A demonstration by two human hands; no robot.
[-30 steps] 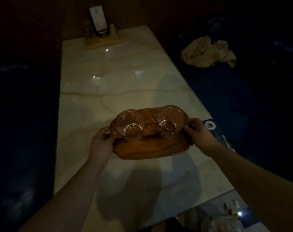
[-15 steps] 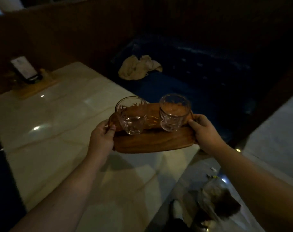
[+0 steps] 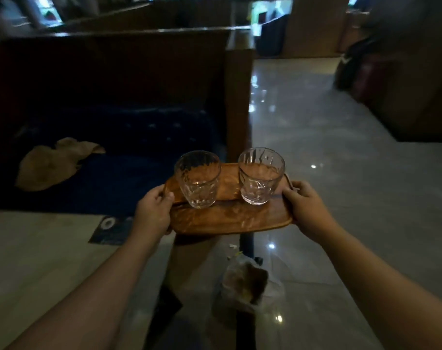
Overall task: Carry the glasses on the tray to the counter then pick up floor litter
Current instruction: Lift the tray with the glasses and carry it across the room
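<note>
I see two clear cut glasses [image 3: 198, 179] [image 3: 260, 175] standing upright on the wooden tray [image 3: 230, 217], between my left hand [image 3: 153, 210] and right hand [image 3: 306, 207]; a crumpled plastic bag [image 3: 247, 286] lies on the floor below them.

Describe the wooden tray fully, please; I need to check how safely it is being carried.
The wooden tray is a rounded oblong of reddish-brown grained wood with a low rim. It is held roughly level in the air, above the table edge and floor. The left hand grips its left end, the right hand its right. Two clear patterned glasses stand upright on it, apart.
</note>
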